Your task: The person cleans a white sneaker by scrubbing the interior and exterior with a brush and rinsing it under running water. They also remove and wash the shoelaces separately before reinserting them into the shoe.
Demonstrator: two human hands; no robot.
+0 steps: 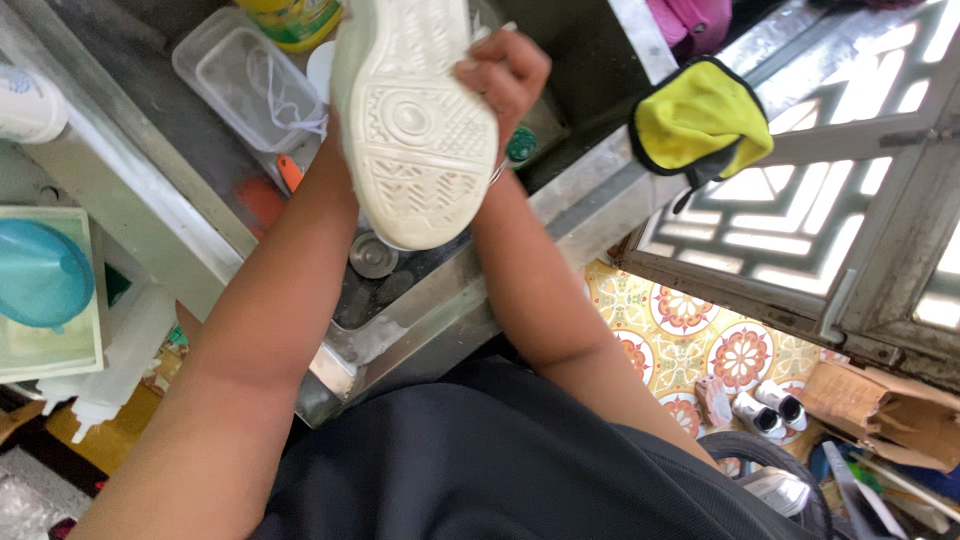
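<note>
Steel sink (590, 190) below; right hand (505, 75) fingers clamped on white shoe (410, 120); left hand hidden, grip unclear.

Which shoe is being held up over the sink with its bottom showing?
The white shoe, gripped by the right hand above the metal sink, shows its patterned sole. The other small shoes sit on the tiled floor, untouched.

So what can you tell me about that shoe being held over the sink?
The shoe is white, looks rubber-soled, and is turned sole-up toward the camera. Its pale sole has moulded tread: a round ring pattern in the middle and zigzag lines near the lower end. The right hand grips its edge; the left hand is hidden behind it. It is held above the metal sink.
</note>
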